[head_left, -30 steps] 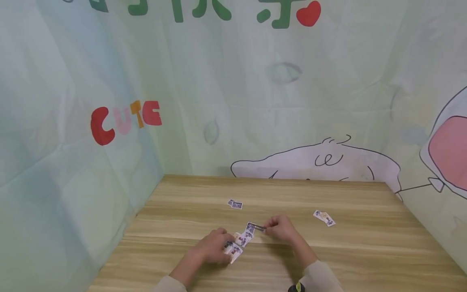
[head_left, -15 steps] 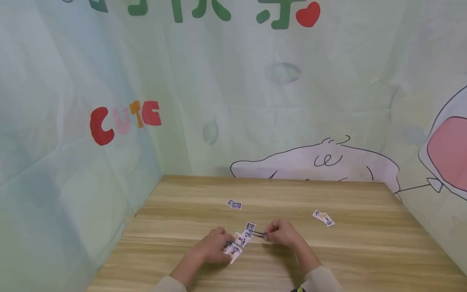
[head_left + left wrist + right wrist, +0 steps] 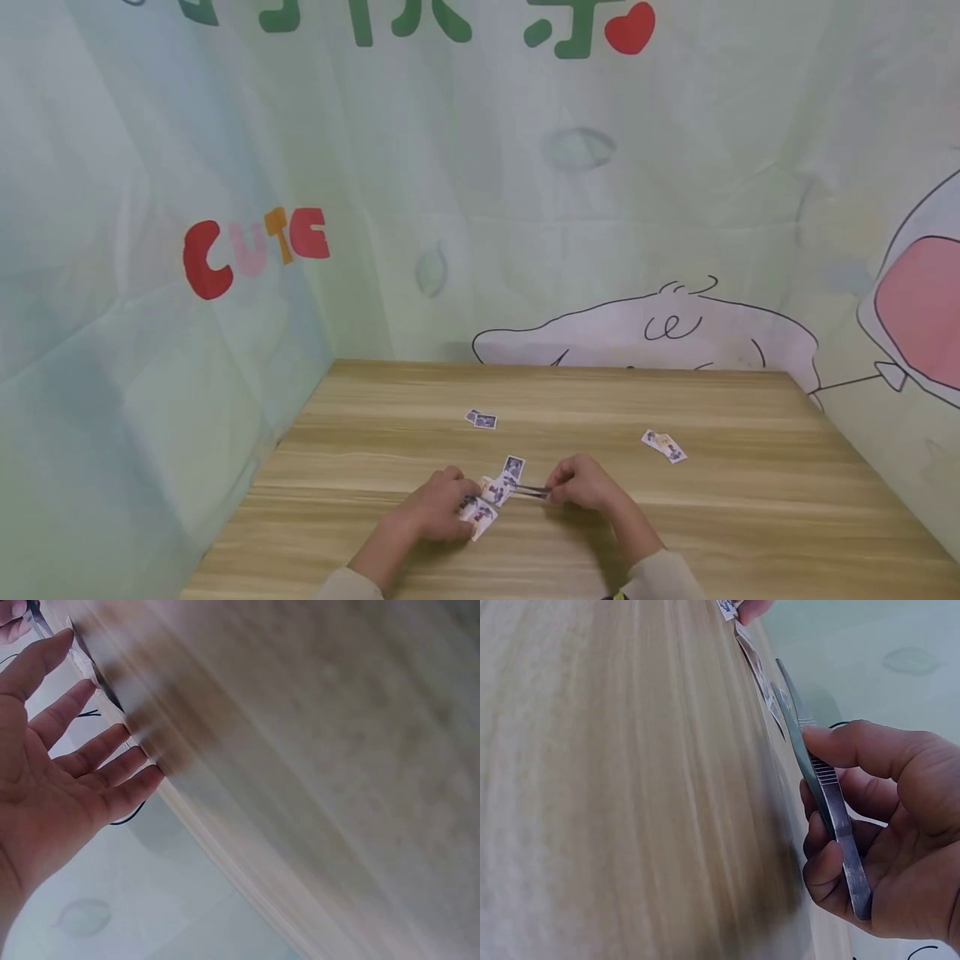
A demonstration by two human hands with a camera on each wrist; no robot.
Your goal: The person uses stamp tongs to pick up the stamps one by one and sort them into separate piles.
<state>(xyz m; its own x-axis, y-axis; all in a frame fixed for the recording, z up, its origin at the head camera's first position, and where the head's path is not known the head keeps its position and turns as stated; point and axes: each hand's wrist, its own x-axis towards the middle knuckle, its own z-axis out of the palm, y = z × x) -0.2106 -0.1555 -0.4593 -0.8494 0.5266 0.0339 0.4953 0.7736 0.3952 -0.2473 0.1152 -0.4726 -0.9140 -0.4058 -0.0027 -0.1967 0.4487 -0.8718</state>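
My right hand (image 3: pixel 585 483) grips metal tweezers (image 3: pixel 826 784) between thumb and fingers. The two tips stand apart in the right wrist view. In the head view they overlap the small middle picture card (image 3: pixel 495 490). That card lies in a short slanting row, with a darker card (image 3: pixel 513 467) at its far end and a pale one (image 3: pixel 480 521) at the near end. My left hand (image 3: pixel 441 507) rests on the row's near end, partly hiding it. Its fingers spread, fairly straight, with fingertips down at the cards and tabletop in the left wrist view.
Two small dark cards (image 3: pixel 485 422) overlap further back on the wooden table (image 3: pixel 375 450). A group of overlapping cards (image 3: pixel 667 448) lies to the right. A printed cloth (image 3: pixel 465 217) hangs behind the table and along its sides.
My right hand has drawn slightly nearer to me, bringing the tweezer tips from the row's far card down to the middle one. The left hand has stayed in place.
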